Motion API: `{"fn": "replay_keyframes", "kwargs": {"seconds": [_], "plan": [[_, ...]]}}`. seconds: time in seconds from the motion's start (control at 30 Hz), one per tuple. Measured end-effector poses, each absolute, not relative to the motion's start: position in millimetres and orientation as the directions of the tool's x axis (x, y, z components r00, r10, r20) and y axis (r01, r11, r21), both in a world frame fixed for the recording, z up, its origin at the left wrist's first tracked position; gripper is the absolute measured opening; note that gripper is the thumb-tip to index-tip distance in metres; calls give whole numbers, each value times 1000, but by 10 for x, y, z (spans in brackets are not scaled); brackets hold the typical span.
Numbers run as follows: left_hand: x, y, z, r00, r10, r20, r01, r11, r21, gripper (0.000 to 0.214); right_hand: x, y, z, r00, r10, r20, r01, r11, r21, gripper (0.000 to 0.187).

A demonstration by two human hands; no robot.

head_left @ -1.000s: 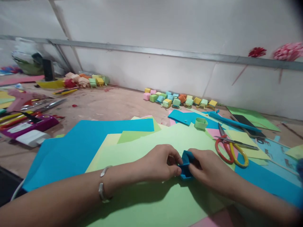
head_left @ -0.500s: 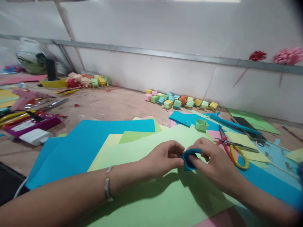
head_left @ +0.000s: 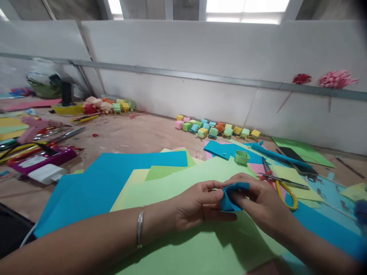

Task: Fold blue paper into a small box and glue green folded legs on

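Over green sheet, hands lifted blue fold.

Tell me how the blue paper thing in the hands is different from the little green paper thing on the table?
The blue folded piece is blue, pinched between the left hand and right hand, and looks squashed and unfinished. The green paper cup is light green, sits alone on the paper sheets, and stands open like a tiny box. The blue one also looks bigger. Both are folded coloured paper.
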State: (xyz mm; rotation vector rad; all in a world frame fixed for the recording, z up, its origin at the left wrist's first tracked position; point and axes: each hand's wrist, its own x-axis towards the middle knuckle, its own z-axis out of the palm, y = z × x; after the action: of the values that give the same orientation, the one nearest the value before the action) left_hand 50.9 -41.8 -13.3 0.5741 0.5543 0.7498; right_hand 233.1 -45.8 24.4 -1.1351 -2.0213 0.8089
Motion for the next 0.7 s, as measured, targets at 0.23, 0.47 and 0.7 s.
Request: {"fn": "replay_keyframes", "kwargs": {"seconds": [0.23, 0.47, 0.7], "plan": [[499, -422, -88, 600, 765, -235, -465, 572, 675, 40, 2302, -501, 265, -357, 828, 433, 490, 561, -667, 12], [503, -418, -132, 611, 751, -251, -448, 590, 672, 37, 2362, -500, 240, -366, 808, 462, 499, 589, -636, 17], [511, -422, -138, 578, 771, -266, -451, 574, 683, 40, 2340, -500, 267, -370, 789, 491, 520, 614, -594, 24]]}}
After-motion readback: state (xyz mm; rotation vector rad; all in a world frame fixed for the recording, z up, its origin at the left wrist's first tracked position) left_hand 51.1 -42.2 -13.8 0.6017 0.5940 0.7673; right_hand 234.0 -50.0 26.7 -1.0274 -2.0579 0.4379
